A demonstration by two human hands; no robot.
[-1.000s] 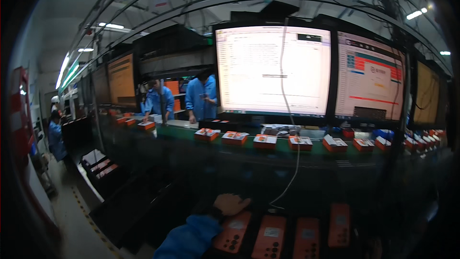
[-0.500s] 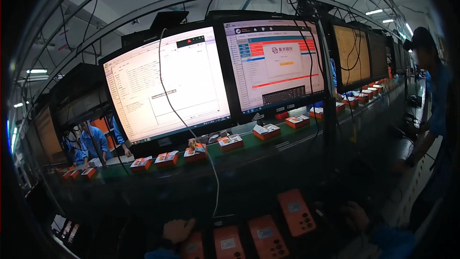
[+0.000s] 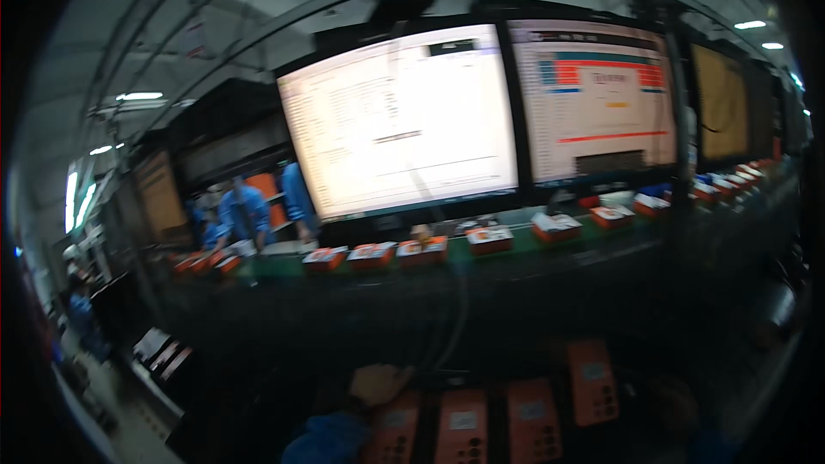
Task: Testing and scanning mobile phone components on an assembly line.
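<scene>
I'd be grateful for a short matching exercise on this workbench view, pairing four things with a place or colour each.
Column one:
1. Left hand
2. Left sleeve
3. Rightmost phone
4. Small open boxes

Column two:
a. In a row along the green belt
b. Near the far end of the leftmost phone
c. Set farther forward than the other phones in its row
d. Blue

Right pairs: 1-b; 2-d; 3-c; 4-a.
</scene>
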